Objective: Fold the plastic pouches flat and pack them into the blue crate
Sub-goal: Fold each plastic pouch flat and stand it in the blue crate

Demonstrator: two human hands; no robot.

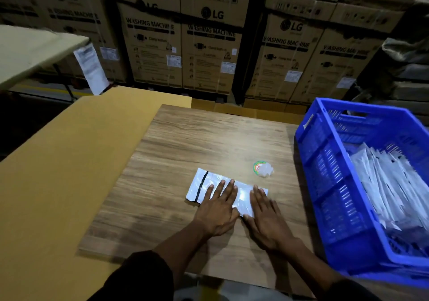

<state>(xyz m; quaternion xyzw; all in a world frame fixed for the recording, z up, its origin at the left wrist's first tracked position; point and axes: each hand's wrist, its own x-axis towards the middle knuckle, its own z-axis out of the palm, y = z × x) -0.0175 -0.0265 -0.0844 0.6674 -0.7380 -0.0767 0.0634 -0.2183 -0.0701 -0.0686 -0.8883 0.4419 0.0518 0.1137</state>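
Note:
A white plastic pouch (pixel 204 184) with a black strip near its left end lies flat on the wooden board (pixel 209 138). My left hand (pixel 218 210) rests palm down on the pouch's middle, fingers spread. Just to the right, my right hand (pixel 264 217) presses flat on the pouch's right end. Neither hand grips anything. The blue crate (pixel 325 161) stands at the right edge of the board and holds several white pouches (pixel 390 184) stacked on edge.
A small round sticker with crumpled clear plastic (pixel 263 168) lies on the board beyond my right hand. Yellow-brown cardboard (pixel 69 161) covers the surface at the left. Stacked washing machine cartons (pixel 209 45) form a wall behind.

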